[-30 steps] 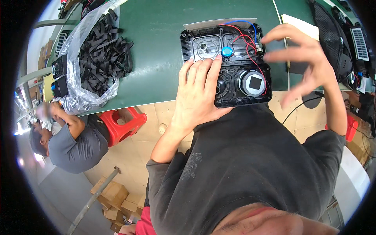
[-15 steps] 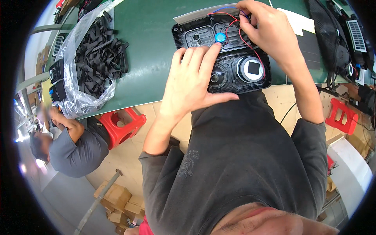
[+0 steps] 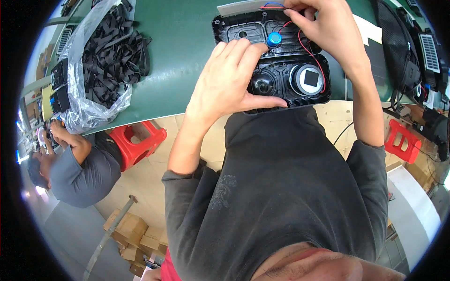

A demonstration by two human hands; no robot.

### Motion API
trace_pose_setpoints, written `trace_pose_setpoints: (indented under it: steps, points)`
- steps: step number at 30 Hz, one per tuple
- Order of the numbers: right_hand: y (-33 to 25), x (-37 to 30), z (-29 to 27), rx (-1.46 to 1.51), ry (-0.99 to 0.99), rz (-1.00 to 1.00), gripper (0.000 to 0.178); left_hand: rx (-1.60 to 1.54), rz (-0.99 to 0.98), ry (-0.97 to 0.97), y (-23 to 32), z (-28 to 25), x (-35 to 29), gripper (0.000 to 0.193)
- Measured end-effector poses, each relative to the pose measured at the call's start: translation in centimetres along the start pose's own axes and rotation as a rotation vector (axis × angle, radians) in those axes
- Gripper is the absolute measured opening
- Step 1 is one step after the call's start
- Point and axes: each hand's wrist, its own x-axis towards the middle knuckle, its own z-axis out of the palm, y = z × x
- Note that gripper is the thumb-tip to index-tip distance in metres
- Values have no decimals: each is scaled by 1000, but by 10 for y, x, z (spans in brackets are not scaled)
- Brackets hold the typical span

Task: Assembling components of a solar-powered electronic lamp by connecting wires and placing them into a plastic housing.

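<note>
An opened black plastic speaker housing [image 3: 236, 32] lies at the table's front edge in two halves. Its near half carries a round silver speaker driver [image 3: 307, 79] with a black square on it, beside a dark round cone [image 3: 263, 84]. A blue round component [image 3: 273, 39] stands in the far half. My left hand [image 3: 229, 77] clasps the housing's left side, thumb along the near rim, index fingertip beside the blue component. At the far right corner my right hand [image 3: 323, 25] pinches red and blue wires [image 3: 274, 6]; its fingertips partly hide them. A red wire [image 3: 305, 44] curves down to the driver.
A clear plastic bag [image 3: 77, 93] full of black straps [image 3: 115, 61] lies on the green table [image 3: 173, 61] at left. Right of me are a black mesh bag [image 3: 398, 51] and grey sheets [image 3: 375, 61]. A person [image 3: 84, 173] sits at left on a red stool [image 3: 140, 143].
The view has shifted slightly, and the housing appears a little further right and up. My right hand still pinches the wires, and the left hand keeps its place on the housing.
</note>
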Motion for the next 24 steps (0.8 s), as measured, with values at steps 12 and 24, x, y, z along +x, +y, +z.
trace_pose_setpoints:
  steps: [12, 24]
  points:
    - [-1, -10, -15, -79, 133, -145, 12, 7, -22, -17, 3, -5, 2, 90]
    - [16, -26, -22, 333, 109, 112, 25, 59, 290, 38, -25, -21, 109, 12]
